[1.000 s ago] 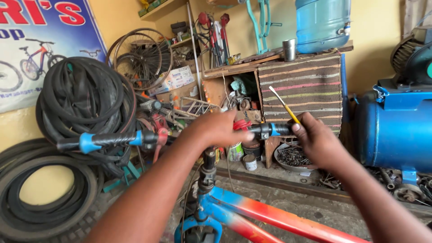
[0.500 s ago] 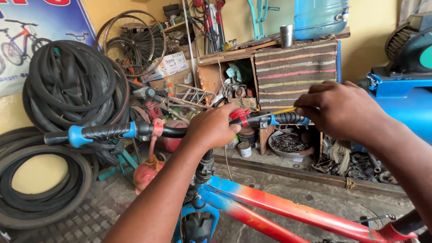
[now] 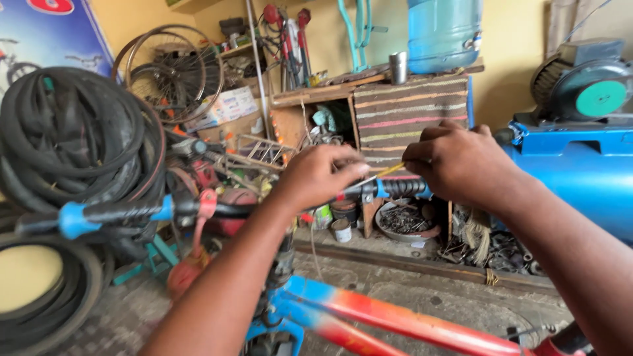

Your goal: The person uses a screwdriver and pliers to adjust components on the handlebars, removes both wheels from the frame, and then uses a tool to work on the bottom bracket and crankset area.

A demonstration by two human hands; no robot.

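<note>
My left hand point(image 3: 316, 175) grips the handlebar point(image 3: 217, 209) near its middle. My right hand point(image 3: 458, 161) pinches a yellow-handled tool point(image 3: 386, 173) against the black right grip point(image 3: 402, 188). Coiled tyres point(image 3: 72, 142) hang at left.

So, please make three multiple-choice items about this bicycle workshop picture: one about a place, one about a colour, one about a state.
1. Where is the large blue plastic water bottle?
A. on the wooden cabinet
B. on the floor
C. on the bicycle

2. What colour is the thin tool in the right hand?
A. green
B. yellow
C. white

3. What does the left hand do?
A. hangs free
B. holds a tyre
C. grips the black handlebar

A: the bottle stands on top of the cabinet. B: its handle is yellow. C: the fingers close at the bar's middle.
</note>
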